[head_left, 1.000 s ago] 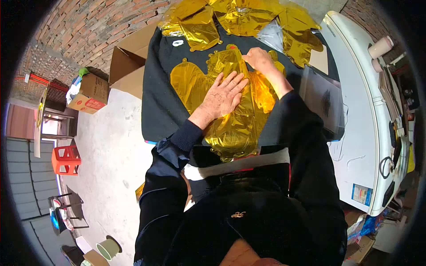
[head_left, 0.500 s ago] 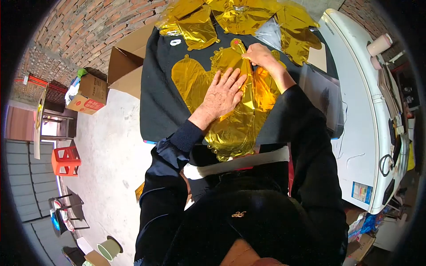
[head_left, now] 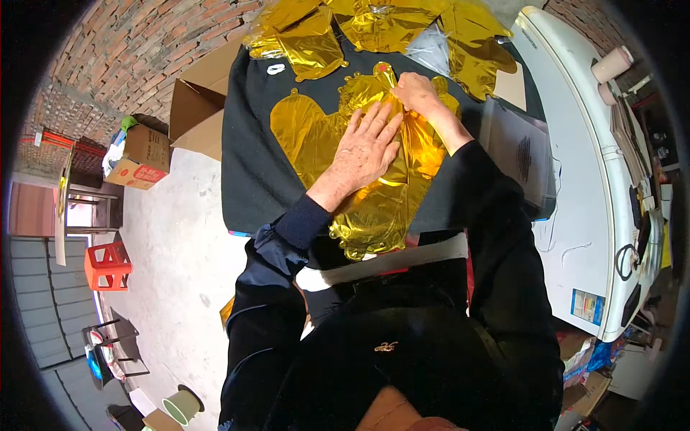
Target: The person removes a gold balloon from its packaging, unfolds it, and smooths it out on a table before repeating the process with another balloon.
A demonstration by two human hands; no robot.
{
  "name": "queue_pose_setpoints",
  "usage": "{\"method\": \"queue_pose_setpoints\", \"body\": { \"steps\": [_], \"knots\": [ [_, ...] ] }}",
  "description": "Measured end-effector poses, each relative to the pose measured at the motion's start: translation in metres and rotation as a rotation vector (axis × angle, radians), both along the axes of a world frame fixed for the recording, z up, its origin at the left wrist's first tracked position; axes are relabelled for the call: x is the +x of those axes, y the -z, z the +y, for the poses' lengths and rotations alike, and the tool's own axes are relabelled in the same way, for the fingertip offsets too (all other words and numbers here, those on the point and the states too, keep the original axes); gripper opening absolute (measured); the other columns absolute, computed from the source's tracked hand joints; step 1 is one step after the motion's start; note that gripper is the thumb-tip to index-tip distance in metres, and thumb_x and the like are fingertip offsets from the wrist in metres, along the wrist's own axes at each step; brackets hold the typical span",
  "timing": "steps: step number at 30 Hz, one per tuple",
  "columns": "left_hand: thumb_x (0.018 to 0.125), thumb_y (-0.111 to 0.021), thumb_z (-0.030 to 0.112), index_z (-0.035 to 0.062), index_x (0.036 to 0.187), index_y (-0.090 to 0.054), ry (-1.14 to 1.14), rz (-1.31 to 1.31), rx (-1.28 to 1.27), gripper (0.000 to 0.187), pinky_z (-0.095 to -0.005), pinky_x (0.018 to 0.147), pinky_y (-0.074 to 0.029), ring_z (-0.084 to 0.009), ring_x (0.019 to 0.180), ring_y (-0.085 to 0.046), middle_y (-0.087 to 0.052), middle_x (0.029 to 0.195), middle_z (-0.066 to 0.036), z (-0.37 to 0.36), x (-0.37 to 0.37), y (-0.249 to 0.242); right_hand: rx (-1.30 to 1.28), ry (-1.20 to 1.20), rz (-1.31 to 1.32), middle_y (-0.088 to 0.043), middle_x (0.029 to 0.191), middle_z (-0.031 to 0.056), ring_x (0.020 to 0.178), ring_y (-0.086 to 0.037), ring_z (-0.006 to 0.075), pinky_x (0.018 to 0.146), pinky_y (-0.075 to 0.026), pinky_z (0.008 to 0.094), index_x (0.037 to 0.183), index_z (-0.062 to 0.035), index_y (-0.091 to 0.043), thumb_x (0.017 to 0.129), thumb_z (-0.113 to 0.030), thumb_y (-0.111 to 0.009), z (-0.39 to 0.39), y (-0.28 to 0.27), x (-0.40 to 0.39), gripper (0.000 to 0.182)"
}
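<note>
A flat gold foil balloon (head_left: 370,219) with small tabs along its edge lies on a black cloth (head_left: 248,165) in front of me. My left hand (head_left: 361,152) rests palm down on the middle of it, fingers stretched out. Close to the balloon's far end, my right hand (head_left: 417,93) is closed, pinching the foil along a fold. Near those fingertips a narrow strip with a red spot (head_left: 384,68) sticks out. Foil to the right of the fold is creased and shiny. The right fingertips are partly hidden.
More gold foil balloons (head_left: 392,29) lie along the far edge, with a small white item (head_left: 276,70) nearby. Clear plastic sheets (head_left: 519,147) are on the right, before a white appliance (head_left: 575,172). Cardboard boxes (head_left: 147,154) and a red stool (head_left: 109,266) stand left.
The view has shifted slightly. My right hand has turned a little and still pinches the foil, while the fold beneath it looks less raised. My left hand stays flat on the balloon.
</note>
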State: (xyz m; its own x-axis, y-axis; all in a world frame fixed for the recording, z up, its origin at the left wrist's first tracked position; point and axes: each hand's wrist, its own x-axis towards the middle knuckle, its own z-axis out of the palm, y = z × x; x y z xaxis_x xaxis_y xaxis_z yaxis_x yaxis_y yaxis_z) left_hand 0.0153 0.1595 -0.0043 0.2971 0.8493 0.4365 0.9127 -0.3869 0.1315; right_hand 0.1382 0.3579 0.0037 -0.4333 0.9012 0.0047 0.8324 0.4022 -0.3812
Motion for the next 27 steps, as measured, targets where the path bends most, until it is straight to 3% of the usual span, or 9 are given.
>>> {"method": "queue_pose_setpoints", "body": {
  "steps": [4, 7, 10, 13, 16, 19, 22, 27],
  "knots": [
    [0.102, -0.050, 0.027, 0.0094, 0.154, -0.043, 0.015, 0.028, -0.046, 0.056, -0.0526, 0.124, -0.022, -0.0323, 0.151, -0.033, -0.040, 0.159, -0.016, 0.003, 0.000, 0.000, -0.003, -0.023, -0.039, -0.073, 0.073, 0.0139, 0.076, -0.075, 0.0311, 0.077, -0.056, 0.0438, 0.095, -0.0016, -0.070, 0.090, -0.036, -0.069, 0.003, 0.001, -0.001, 0.034],
    [0.101, -0.049, 0.028, 0.0089, 0.152, -0.045, 0.025, 0.033, -0.053, 0.054, -0.0525, 0.124, -0.021, -0.0316, 0.151, -0.033, -0.041, 0.159, -0.016, 0.005, -0.007, 0.011, 0.153, -0.021, 0.000, -0.073, 0.074, 0.0164, 0.082, -0.074, 0.0343, 0.079, -0.056, 0.0453, 0.095, 0.0000, -0.070, 0.090, -0.035, -0.072, 0.001, 0.011, 0.001, 0.036],
    [0.102, -0.046, 0.030, 0.0087, 0.151, -0.047, 0.012, 0.023, -0.049, 0.054, -0.0526, 0.125, -0.020, -0.0308, 0.151, -0.034, -0.042, 0.158, -0.015, 0.003, -0.010, 0.018, 0.048, -0.025, -0.033, -0.074, 0.082, 0.0190, 0.089, -0.073, 0.0375, 0.079, -0.056, 0.0463, 0.098, -0.0001, -0.070, 0.090, -0.035, -0.073, -0.001, 0.002, -0.001, 0.036],
    [0.103, -0.044, 0.031, 0.0113, 0.154, -0.043, -0.011, 0.038, -0.090, 0.054, -0.0525, 0.125, -0.019, -0.0311, 0.152, -0.031, -0.039, 0.161, -0.014, 0.000, -0.009, 0.018, 0.049, -0.018, 0.052, -0.073, 0.088, 0.0196, 0.089, -0.071, 0.0411, 0.077, -0.055, 0.0485, 0.101, -0.0013, -0.067, 0.091, -0.035, -0.073, -0.004, 0.004, 0.002, 0.035],
    [0.104, -0.044, 0.031, 0.0126, 0.155, -0.041, -0.022, 0.048, -0.105, 0.055, -0.0523, 0.126, -0.018, -0.0314, 0.153, -0.030, -0.037, 0.162, -0.014, 0.000, -0.010, 0.016, 0.230, -0.059, 0.265, -0.072, 0.088, 0.0188, 0.086, -0.068, 0.0433, 0.075, -0.052, 0.0506, 0.100, -0.0022, -0.063, 0.093, -0.028, -0.071, -0.022, 0.003, 0.013, 0.028],
    [0.104, -0.044, 0.031, 0.0131, 0.155, -0.041, -0.018, 0.044, -0.102, 0.055, -0.0524, 0.126, -0.018, -0.0312, 0.153, -0.029, -0.037, 0.162, -0.014, -0.001, -0.009, 0.017, 0.489, -0.226, 0.431, -0.069, 0.089, 0.0171, 0.090, -0.065, 0.0415, 0.077, -0.051, 0.0480, 0.097, -0.0024, -0.060, 0.094, -0.016, -0.066, -0.032, 0.008, 0.027, 0.015],
    [0.103, -0.046, 0.030, 0.0113, 0.156, -0.040, -0.019, 0.054, -0.102, 0.057, -0.0521, 0.126, -0.018, -0.0316, 0.153, -0.030, -0.037, 0.162, -0.015, -0.002, -0.009, 0.015, 0.541, -0.370, 0.365, -0.067, 0.095, 0.0140, 0.097, -0.063, 0.0361, 0.082, -0.050, 0.0435, 0.097, -0.0032, -0.063, 0.092, -0.006, -0.064, -0.053, 0.004, 0.044, 0.006],
    [0.101, -0.050, 0.025, 0.0052, 0.158, -0.034, 0.005, -0.097, -0.101, 0.062, -0.0511, 0.125, -0.019, -0.0335, 0.151, -0.033, -0.039, 0.161, -0.016, -0.003, -0.007, 0.011, 0.621, -0.547, 0.382, -0.065, 0.097, 0.0067, 0.102, -0.061, 0.0281, 0.092, -0.047, 0.0392, 0.099, -0.0059, -0.067, 0.084, -0.006, -0.068, -0.065, 0.013, 0.061, 0.015]
  ]
}}
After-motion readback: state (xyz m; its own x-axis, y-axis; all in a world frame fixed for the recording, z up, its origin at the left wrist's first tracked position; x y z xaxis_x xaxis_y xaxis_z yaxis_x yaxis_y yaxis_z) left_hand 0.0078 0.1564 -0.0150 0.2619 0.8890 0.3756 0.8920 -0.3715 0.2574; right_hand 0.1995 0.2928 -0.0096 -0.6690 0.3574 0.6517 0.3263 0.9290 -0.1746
